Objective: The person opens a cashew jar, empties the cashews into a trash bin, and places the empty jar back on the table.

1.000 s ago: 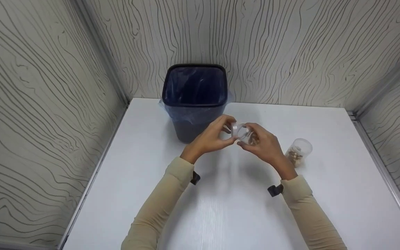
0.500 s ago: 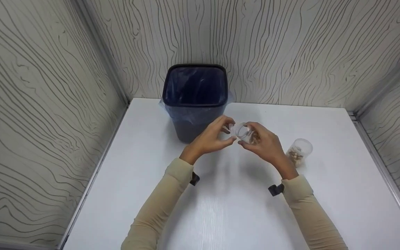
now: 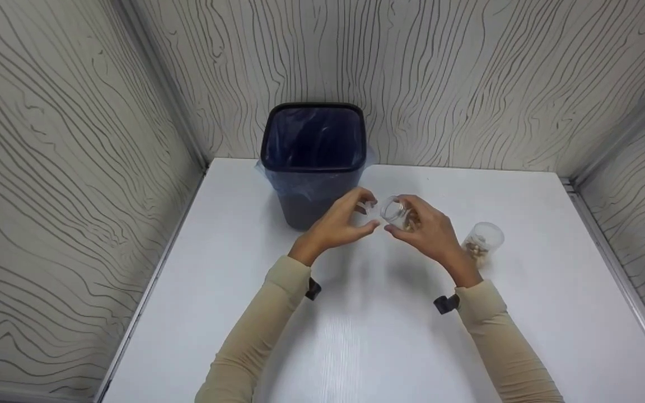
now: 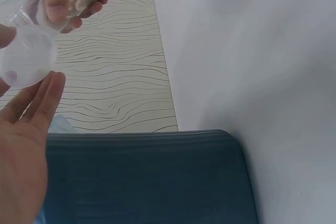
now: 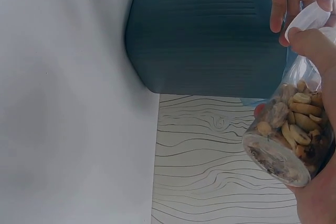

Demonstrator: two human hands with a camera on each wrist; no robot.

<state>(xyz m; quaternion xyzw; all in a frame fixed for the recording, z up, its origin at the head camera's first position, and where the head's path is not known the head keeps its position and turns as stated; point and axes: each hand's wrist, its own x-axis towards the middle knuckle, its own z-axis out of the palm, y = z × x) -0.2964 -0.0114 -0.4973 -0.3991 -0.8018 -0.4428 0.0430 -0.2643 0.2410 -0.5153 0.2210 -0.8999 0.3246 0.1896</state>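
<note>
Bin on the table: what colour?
Dark blue-grey bin, ribbed sides, with a bluish liner; head view shows it best.

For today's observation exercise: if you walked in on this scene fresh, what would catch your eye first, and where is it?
First, the two hands meeting above the middle of the white table: the right hand grips a clear jar of nuts on its side, and the left hand holds its lid just off the mouth. Behind them a dark bin with a blue liner stands by the wall. A second jar of nuts stands at the right.
</note>
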